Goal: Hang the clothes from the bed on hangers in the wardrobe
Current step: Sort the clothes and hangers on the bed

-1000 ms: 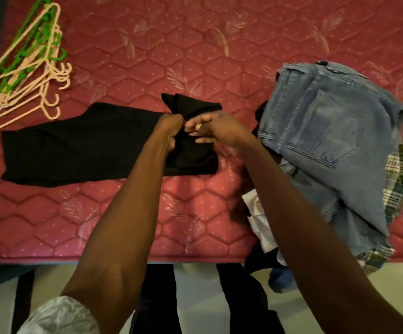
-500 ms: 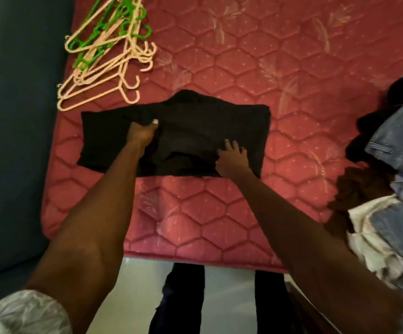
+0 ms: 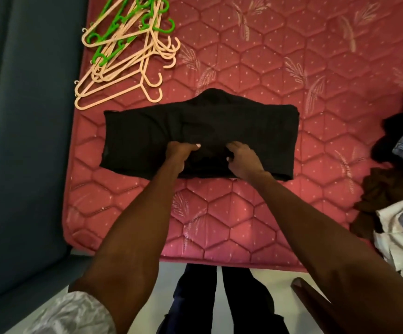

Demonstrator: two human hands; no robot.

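Clothes from the bed are not yet hung, as far as can be judged: no garment is seen on a hanger, and the wardrobe is not in view. One black garment is laid flat on the mattress, near the middle of the view, folded into a wide band with a small peak at its 12 o'clock edge. Its cloth looks soft, matte and thin, with shallow creases near the middle. It is held at its near middle part by both hands: the left hand is curled, with the thumb and fingers pinching a fold, and the right hand is placed just beside it, the fingers bent into the cloth, so a fold seems to be gathered between them. The step in hand is judged to be the preparing of this piece for a hanger. At 10 o'clock from the garment, a bundle of hangers is lying, close but apart from it; these are of thin, rigid plastic, peach and green, with open hooks that are tangled together. At 3 o'clock, well apart, a heap of other clothes is waiting: blue denim, a brown piece and a pale patterned one can be told. The mattress is pink-red, quilted in hexagons with pale leaf prints.
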